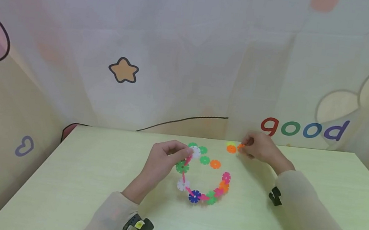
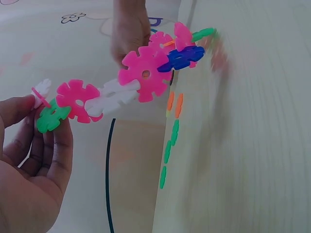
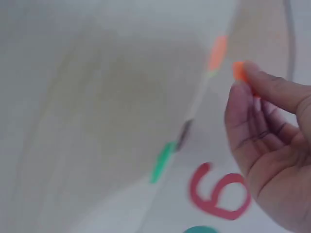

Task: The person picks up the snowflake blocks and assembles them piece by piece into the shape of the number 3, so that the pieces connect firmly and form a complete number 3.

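Note:
My left hand (image 1: 164, 159) pinches a white notched plastic disc (image 1: 195, 152) between thumb and fingers. That disc ends a curved chain of interlocking flower-shaped discs in pink, green, white, blue and orange, which hangs over the table. A blue disc (image 1: 194, 196) sits at the chain's near side, and a pink disc (image 1: 226, 177) forms its other end. In the left wrist view a green disc (image 2: 52, 116) lies against the left fingers. At the back edge of the table, my right hand (image 1: 262, 148) pinches an orange disc (image 3: 239, 71), mostly covered by thumb and fingertips.
Loose discs lie on the pale table (image 1: 92, 180) towards its back: a green one (image 1: 204, 160), an orange one (image 1: 215, 164), another orange one (image 1: 231, 149) overlapping a yellow one (image 1: 231, 144), and more green. A printed cloth backdrop (image 1: 183, 72) rises behind the table.

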Demonstrator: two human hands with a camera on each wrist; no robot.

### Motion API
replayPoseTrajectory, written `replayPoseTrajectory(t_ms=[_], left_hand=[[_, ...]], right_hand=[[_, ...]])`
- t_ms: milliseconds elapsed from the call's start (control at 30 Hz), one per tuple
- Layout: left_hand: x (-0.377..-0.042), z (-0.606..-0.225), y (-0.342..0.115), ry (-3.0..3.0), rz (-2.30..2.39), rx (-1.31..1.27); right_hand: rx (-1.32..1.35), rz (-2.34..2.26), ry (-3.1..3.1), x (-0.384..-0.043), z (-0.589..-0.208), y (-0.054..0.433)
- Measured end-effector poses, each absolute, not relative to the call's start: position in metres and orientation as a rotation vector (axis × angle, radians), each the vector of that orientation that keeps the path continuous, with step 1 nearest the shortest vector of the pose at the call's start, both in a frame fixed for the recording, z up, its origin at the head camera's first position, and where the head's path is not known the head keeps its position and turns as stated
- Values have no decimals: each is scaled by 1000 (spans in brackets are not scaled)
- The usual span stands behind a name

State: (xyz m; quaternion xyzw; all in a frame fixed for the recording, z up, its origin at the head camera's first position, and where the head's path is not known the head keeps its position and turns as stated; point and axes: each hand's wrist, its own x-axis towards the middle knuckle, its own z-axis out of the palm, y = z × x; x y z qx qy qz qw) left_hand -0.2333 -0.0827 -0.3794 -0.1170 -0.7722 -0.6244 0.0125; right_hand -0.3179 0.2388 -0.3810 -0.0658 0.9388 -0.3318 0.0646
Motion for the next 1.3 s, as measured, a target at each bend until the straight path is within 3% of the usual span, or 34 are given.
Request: replayPoseTrajectory(t_ms=[367,733,1300], left_hand=[[-232,-378,-81,-2407,-1981,-377],[-233,-378,-80,-2436,-1943,-305],[-232,-378,-81,-2398,-1988,-297]], right_hand=[[-653,-1458,2816,-259,-348,193],[-1051,-1683,2679,-247,-356,172],[-1156,-1624,2808,-243,-359,162]])
